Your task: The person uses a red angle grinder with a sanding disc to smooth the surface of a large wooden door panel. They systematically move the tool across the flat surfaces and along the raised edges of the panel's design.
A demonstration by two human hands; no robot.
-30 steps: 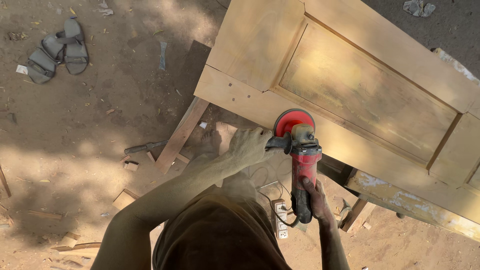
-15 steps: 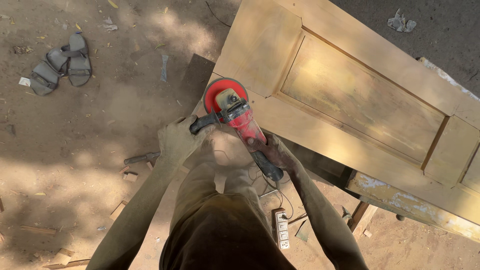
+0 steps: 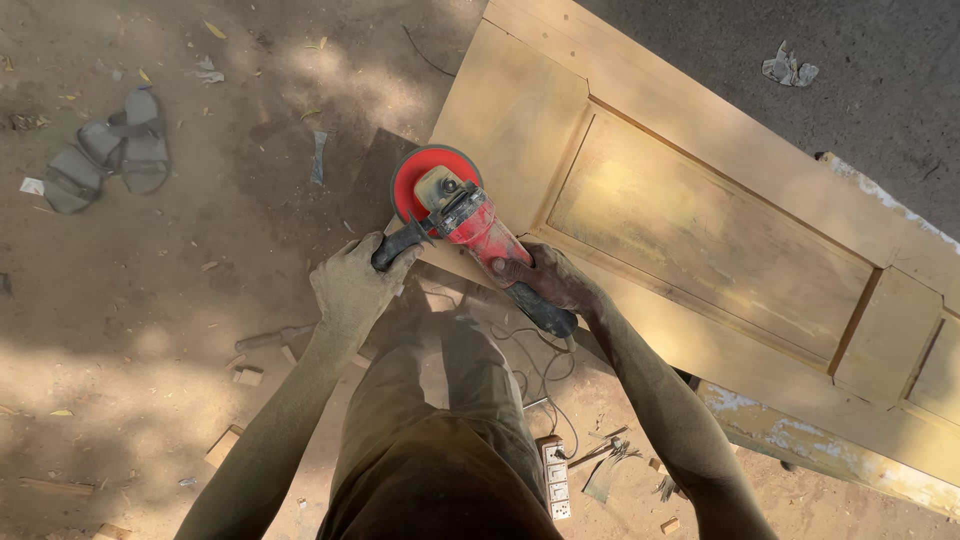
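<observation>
Grinder point(image 3: 462, 212) shifted onto door point(image 3: 700, 215) corner, left hand point(image 3: 350, 288) grasping side handle, right hand point(image 3: 548, 280) clenched round body

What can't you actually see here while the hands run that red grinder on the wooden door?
All in the head view:
- Sanding face of the grinder: turned down against the door, hidden by its red disc.
- Door's far end: cut off by the right edge.
- Left hand palm and side handle: covered by its own fingers.
- Power strip sockets: too small to tell.
</observation>
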